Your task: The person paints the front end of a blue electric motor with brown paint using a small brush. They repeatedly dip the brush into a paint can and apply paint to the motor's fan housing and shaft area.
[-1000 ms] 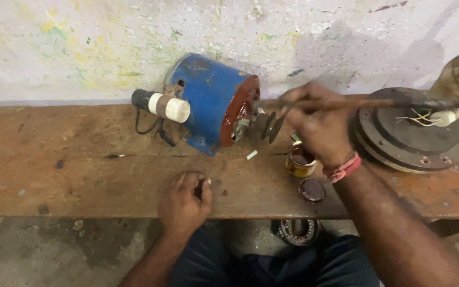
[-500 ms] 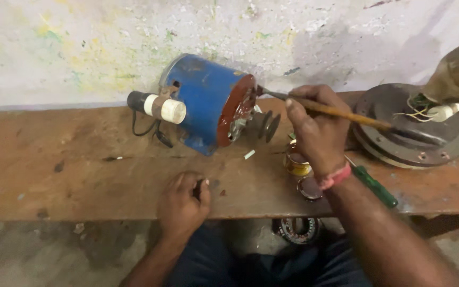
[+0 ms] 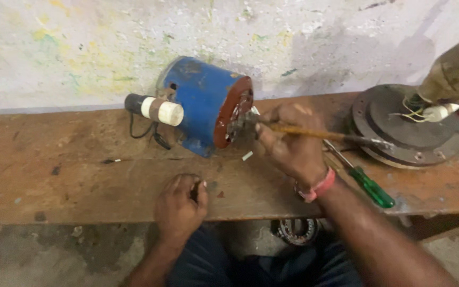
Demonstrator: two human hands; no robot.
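One blue motor (image 3: 208,103), one screwdriver (image 3: 365,183).

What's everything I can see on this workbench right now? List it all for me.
Motor: one, blue with a red-brown end face, on its side at the bench's back.
Capacitor: one, white and black, on the motor's left.
Brush: one, wooden handle, in the right hand.
Screwdriver: one, green handle, lying on the bench.
Round cover: one, dark grey, far right.
Bearing: one, metal, below the bench.
Bench: one, brown, worn.
Left hand: resting on the bench edge.
Right hand: at the motor's end face.
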